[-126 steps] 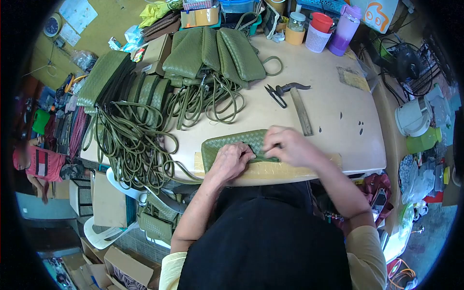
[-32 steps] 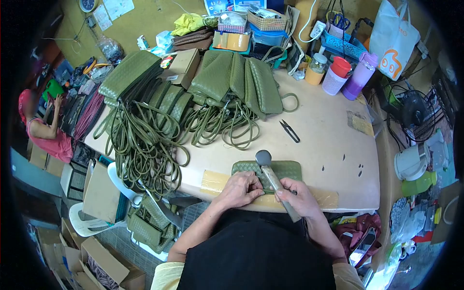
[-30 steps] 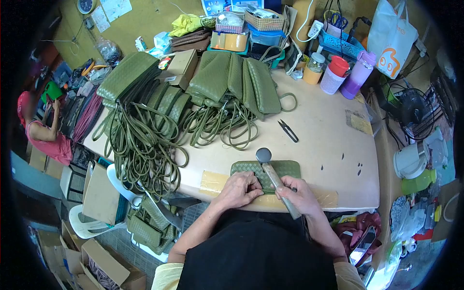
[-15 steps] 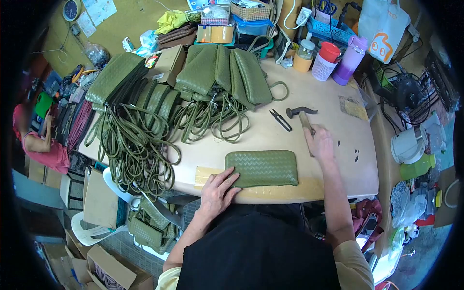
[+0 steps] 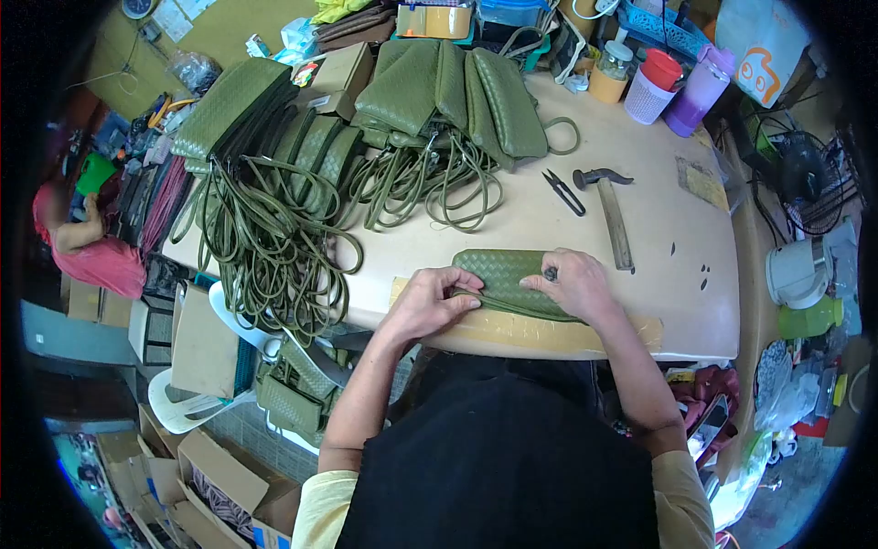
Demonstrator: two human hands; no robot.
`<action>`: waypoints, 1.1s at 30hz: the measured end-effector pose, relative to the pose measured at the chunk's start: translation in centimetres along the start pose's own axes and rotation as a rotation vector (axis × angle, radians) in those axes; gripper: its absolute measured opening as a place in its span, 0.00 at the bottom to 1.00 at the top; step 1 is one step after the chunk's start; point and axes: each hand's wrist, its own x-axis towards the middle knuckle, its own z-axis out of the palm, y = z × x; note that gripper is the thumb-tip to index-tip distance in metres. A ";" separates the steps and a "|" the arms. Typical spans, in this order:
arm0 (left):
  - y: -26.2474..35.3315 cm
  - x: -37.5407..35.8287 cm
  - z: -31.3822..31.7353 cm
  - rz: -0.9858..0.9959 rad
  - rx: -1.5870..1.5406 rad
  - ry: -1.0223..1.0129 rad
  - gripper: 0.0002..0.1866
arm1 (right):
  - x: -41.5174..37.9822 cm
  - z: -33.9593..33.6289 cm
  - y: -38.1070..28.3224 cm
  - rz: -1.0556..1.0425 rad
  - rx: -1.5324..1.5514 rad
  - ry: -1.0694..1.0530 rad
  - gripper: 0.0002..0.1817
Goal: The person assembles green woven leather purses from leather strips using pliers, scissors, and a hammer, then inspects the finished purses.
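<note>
A green woven-leather pouch (image 5: 501, 267) lies at the table's front edge, its near edge lifted slightly and showing layered folds. My left hand (image 5: 430, 302) pinches the pouch's near left edge between thumb and fingers. Over its right part, my right hand (image 5: 583, 285) is closed around a small dark thing (image 5: 550, 273) with a rounded end; the rest of it is hidden in the fingers. A hammer (image 5: 615, 220) with a wooden handle lies beyond my right hand. Left of the hammer are black thread snips (image 5: 563, 193).
Stacked green woven pouches (image 5: 398, 91) with long looped straps (image 5: 274, 247) cover the table's left and back. A cup with a red lid (image 5: 657, 82) and a purple bottle (image 5: 700, 96) stand at the back right. Another person (image 5: 87, 242) in pink is at far left.
My right hand has let go of the hammer and come to the pouch, now gripping a small dark thing. My left hand has moved from resting on the pouch to pinching its edge.
</note>
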 end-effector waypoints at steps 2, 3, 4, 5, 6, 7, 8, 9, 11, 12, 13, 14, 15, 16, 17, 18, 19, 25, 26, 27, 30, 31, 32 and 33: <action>0.8 0.2 0.6 -0.013 0.106 0.031 0.12 | -0.5 -1.0 -1.1 -0.003 0.105 0.001 0.18; 1.0 0.3 0.8 -0.023 0.206 0.071 0.11 | -0.8 -1.4 -1.9 -0.062 0.255 0.002 0.17; 0.8 0.5 0.7 -0.004 0.243 0.059 0.12 | -1.1 -1.4 -2.4 -0.122 0.406 0.003 0.16; 0.3 0.7 0.7 -0.005 0.243 0.057 0.12 | -1.2 -1.1 -2.6 -0.120 0.406 0.002 0.16; -0.3 0.9 0.5 -0.008 0.125 0.025 0.12 | -1.2 -0.6 -2.8 -0.063 0.251 -0.107 0.15; -0.7 1.0 0.3 -0.011 0.008 -0.008 0.13 | -1.3 -0.2 -2.9 -0.005 0.095 -0.214 0.14; -1.0 0.8 -0.3 -0.013 0.010 -0.011 0.13 | -1.2 -0.1 -2.8 -0.003 0.098 -0.214 0.14; -1.0 0.5 -0.9 0.018 -0.041 -0.086 0.13 | -0.9 -0.1 -2.6 0.015 0.084 -0.248 0.14; -0.8 0.1 -1.1 0.047 -0.088 -0.165 0.13 | -0.4 -0.2 -2.4 0.033 0.075 -0.281 0.13; -0.7 -0.3 -0.6 0.010 -0.095 -0.120 0.13 | -0.2 -0.3 -2.5 0.049 0.053 -0.304 0.13; -0.6 -0.5 -0.1 -0.027 -0.104 -0.073 0.13 | -0.2 -0.5 -2.6 0.062 0.030 -0.328 0.12; -0.7 -0.3 0.0 -0.071 -0.085 -0.077 0.13 | -0.5 -0.6 -2.7 0.062 0.031 -0.329 0.12; -0.7 -0.2 0.2 -0.071 -0.084 -0.077 0.13 | -0.8 -0.9 -2.8 0.009 0.191 -0.242 0.12; -0.6 0.0 0.4 -0.061 -0.170 -0.060 0.13 | -1.0 -1.1 -2.8 -0.047 0.349 -0.154 0.11; -0.6 0.1 0.5 -0.051 -0.255 -0.044 0.14 | -0.8 -0.8 -2.4 -0.048 0.349 -0.154 0.11; -0.4 0.1 0.5 -0.052 -0.255 -0.044 0.14 | -0.4 -0.3 -1.9 -0.025 0.565 -0.144 0.09; -0.2 0.2 0.5 -0.053 -0.274 -0.032 0.14 | -0.1 0.0 -1.6 -0.001 0.780 -0.132 0.07; -0.7 0.5 0.2 -0.033 -0.266 -0.034 0.19 | 1.6 2.9 -4.8 -0.276 0.737 -0.023 0.09; -0.8 0.5 0.2 -0.029 -0.241 -0.040 0.20 | 2.1 4.0 -5.0 -0.274 0.738 -0.021 0.09; -0.9 0.3 0.3 -0.032 -0.241 -0.040 0.20 | 2.8 5.0 -5.2 -0.231 0.745 -0.067 0.09; -1.0 -0.4 0.2 -0.040 -0.325 -0.061 0.22 | 2.9 4.7 -4.3 -0.184 0.654 -0.164 0.10; -1.3 -0.4 0.4 -0.020 -0.291 -0.059 0.22 | 2.5 3.8 -3.9 -0.177 0.549 -0.217 0.11; -1.4 -0.4 0.5 0.002 -0.259 -0.057 0.22 | 2.0 2.6 -4.0 -0.183 0.476 -0.217 0.11; -1.5 -0.4 0.6 0.004 -0.259 -0.058 0.22 | 1.7 1.9 -3.5 -0.184 0.474 -0.216 0.11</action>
